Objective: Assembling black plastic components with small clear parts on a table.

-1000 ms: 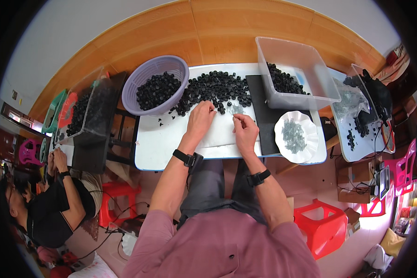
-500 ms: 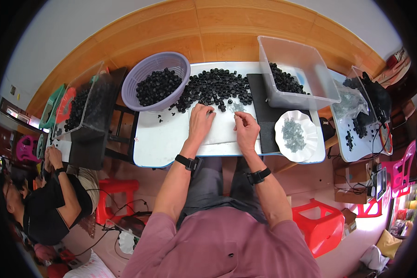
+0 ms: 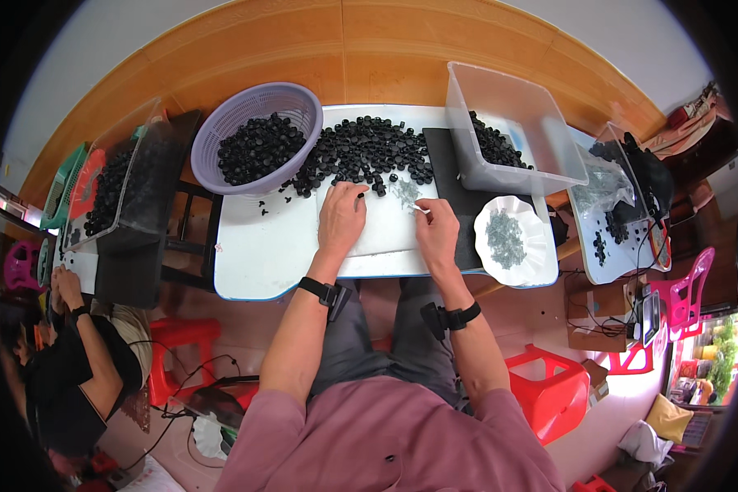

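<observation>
My left hand (image 3: 341,216) rests on the white table (image 3: 262,254), fingertips touching a small black cap at the near edge of the pile of black caps (image 3: 361,152). My right hand (image 3: 436,227) pinches a tiny pale part between thumb and forefinger, beside a small heap of grey metal bits (image 3: 403,191). Both wrists carry black bands.
A lilac basket (image 3: 258,135) of black caps stands at the left, a clear tub (image 3: 517,131) with caps at the right, a white dish (image 3: 510,239) of grey bits beside my right hand. Another person (image 3: 66,361) sits at lower left. Red stools (image 3: 549,394) stand below.
My left hand has slid slightly left and forward to the pile's edge. My right hand stays in place with its pinch.
</observation>
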